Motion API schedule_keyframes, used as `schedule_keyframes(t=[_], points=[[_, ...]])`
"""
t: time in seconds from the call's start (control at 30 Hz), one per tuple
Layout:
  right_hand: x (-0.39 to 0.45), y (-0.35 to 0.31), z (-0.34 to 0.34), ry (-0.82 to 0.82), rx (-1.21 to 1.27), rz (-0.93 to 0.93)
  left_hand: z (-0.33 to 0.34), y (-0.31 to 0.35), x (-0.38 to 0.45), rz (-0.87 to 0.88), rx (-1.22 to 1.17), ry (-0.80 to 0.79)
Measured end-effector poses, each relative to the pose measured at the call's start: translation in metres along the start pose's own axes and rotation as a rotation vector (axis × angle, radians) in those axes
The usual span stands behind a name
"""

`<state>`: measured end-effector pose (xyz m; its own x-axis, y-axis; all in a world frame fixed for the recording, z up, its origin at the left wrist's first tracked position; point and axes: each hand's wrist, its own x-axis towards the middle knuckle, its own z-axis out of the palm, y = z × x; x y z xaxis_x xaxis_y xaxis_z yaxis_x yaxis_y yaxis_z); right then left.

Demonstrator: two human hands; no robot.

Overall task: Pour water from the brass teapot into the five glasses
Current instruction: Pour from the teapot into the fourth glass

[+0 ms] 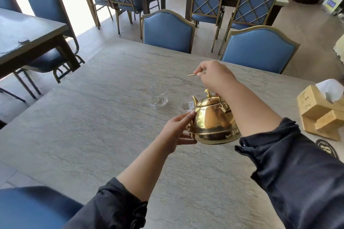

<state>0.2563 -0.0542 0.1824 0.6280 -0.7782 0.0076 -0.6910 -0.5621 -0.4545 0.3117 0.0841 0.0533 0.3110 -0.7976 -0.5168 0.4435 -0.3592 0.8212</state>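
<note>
Left hand point(175, 132) cups brass teapot point(214, 119) base; right hand point(214, 76) pinches its handle, apparently. Two glasses point(159, 95) visible on bench point(93, 117).

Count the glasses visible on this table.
2. One glass stands clear, left of the brass teapot; a second glass sits partly behind its spout. Others may be hidden.

Glossy polished brass teapot point(214, 117) — clear ribbed glass point(159, 95) (matt stone-look table point(93, 117)).
</note>
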Motion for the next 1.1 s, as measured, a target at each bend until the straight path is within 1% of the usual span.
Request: schedule_keyframes(t=[0.23,1.1], points=[[-0.001,0.001,0.000,-0.025,-0.006,-0.017,0.004,-0.005,-0.002,0.008,0.002,0.001],[-0.004,-0.006,-0.003,-0.031,-0.013,-0.062,0.005,-0.004,-0.012,0.026,-0.030,0.006]])
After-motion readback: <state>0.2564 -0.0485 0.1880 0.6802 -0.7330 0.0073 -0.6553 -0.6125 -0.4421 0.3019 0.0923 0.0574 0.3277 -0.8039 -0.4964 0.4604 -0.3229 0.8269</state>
